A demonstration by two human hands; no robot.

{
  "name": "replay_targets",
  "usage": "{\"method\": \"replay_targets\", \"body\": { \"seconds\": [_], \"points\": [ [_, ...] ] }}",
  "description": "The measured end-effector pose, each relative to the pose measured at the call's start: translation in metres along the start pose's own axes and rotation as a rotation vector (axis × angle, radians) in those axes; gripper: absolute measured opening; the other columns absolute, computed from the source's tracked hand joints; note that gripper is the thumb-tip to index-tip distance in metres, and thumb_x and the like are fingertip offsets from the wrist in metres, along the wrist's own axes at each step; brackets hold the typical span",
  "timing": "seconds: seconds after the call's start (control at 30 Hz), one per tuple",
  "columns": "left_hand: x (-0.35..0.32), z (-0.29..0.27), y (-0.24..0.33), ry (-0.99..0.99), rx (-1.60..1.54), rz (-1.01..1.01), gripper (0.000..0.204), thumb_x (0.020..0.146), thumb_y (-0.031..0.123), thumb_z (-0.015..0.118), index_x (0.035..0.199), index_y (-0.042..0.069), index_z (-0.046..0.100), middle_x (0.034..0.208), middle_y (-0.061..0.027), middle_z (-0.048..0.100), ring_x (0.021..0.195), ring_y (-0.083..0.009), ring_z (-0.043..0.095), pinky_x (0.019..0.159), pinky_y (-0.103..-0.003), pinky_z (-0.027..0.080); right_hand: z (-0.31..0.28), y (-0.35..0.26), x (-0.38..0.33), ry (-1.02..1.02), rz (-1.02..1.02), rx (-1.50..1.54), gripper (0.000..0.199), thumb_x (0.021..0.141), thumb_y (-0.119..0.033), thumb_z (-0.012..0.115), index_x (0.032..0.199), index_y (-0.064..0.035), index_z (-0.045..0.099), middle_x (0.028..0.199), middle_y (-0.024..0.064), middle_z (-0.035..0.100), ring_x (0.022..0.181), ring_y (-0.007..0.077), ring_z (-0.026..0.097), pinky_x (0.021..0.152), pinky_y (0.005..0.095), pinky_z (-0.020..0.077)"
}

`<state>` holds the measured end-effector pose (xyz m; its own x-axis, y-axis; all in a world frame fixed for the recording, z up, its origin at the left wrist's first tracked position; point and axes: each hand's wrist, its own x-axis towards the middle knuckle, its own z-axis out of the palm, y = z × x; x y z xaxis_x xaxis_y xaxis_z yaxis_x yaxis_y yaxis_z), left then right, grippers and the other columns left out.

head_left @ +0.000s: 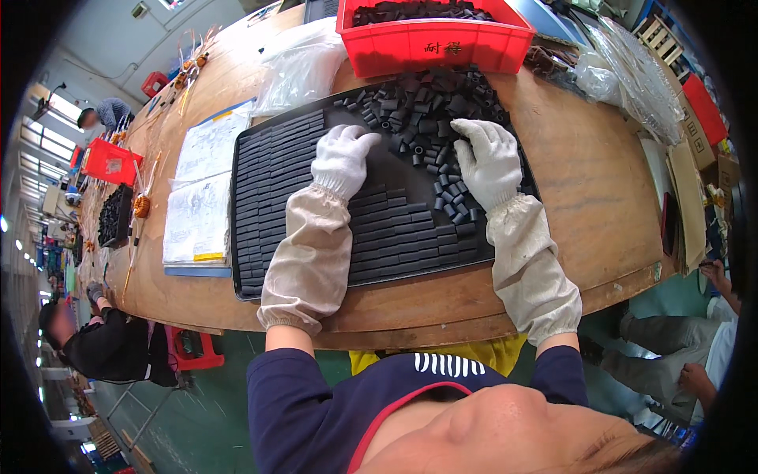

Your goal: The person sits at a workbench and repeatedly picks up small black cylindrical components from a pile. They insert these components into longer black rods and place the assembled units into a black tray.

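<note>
A dark tray (365,280) lies on the table in front of me. Short black tube-shaped pieces fill its left and near parts in tight rows (272,193); a loose heap of the same pieces (426,103) covers its far right. My left hand (341,162), in a white glove, rests over the far end of the rows with its fingers curled down. Whatever lies under those fingertips is hidden. Over the right side of the heap is my right hand (489,162), also gloved, its thumb and bent forefinger apart with nothing visible between them.
Beyond the tray stands a red bin (434,49) of black pieces. Clear plastic bags (300,67) and paper sheets (197,186) lie to the left. Cardboard (687,205) and plastic wrap are at the right edge. A person (110,347) sits at left, another (687,355) at right.
</note>
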<state>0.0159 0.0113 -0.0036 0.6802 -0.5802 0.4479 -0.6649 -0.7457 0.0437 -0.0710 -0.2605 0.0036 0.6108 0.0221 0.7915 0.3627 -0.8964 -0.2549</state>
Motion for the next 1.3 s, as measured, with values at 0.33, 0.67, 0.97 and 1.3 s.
{"method": "replay_targets", "body": {
  "seconds": [0.33,0.67,0.97,1.3],
  "points": [
    [0.001,0.013,0.026,-0.081,-0.12,0.094,0.049,0.091,0.022,0.071,0.137,0.011,0.057,0.117,-0.0143,0.068,0.116,-0.036,0.062,0.097,-0.047,0.052,0.003,0.018,-0.001,0.013,0.084,-0.063,0.021,0.086,-0.015,0.074,0.107,-0.0195,0.072,0.107,0.0024,0.072,0.104,0.0297,0.067,0.096,0.0464,0.0484],
    [-0.001,0.011,0.027,-0.105,-0.091,0.005,0.036,0.09,0.028,0.074,0.121,0.012,0.068,0.109,-0.0113,0.068,0.112,-0.0347,0.062,0.095,-0.047,0.052,-0.005,0.007,-0.003,-0.237,0.057,-0.287,0.023,0.077,-0.031,0.083,0.093,-0.0199,0.072,0.099,0.0003,0.067,0.106,0.0252,0.062,0.098,0.045,0.0439],
    [0.001,0.01,0.035,0.066,-0.08,-0.073,0.051,0.08,0.037,0.083,0.119,0.01,0.068,0.119,-0.0128,0.067,0.12,-0.0355,0.058,0.105,-0.048,0.042,-0.001,0.01,-0.006,-0.3,0.035,-0.346,0.036,0.075,-0.041,0.084,0.099,-0.0193,0.069,0.099,0.0013,0.065,0.105,0.0258,0.061,0.096,0.0458,0.0431],
    [-0.002,0.016,0.03,0.097,0.013,0.014,0.031,0.078,0.032,0.082,0.099,0.01,0.076,0.117,-0.0123,0.067,0.121,-0.0366,0.057,0.101,-0.051,0.045,-0.005,0.003,-0.005,-0.345,0.083,-0.426,0.032,0.077,-0.041,0.081,0.098,-0.0176,0.072,0.106,0.004,0.062,0.111,0.0271,0.057,0.1,0.046,0.0409]
  ]
}}
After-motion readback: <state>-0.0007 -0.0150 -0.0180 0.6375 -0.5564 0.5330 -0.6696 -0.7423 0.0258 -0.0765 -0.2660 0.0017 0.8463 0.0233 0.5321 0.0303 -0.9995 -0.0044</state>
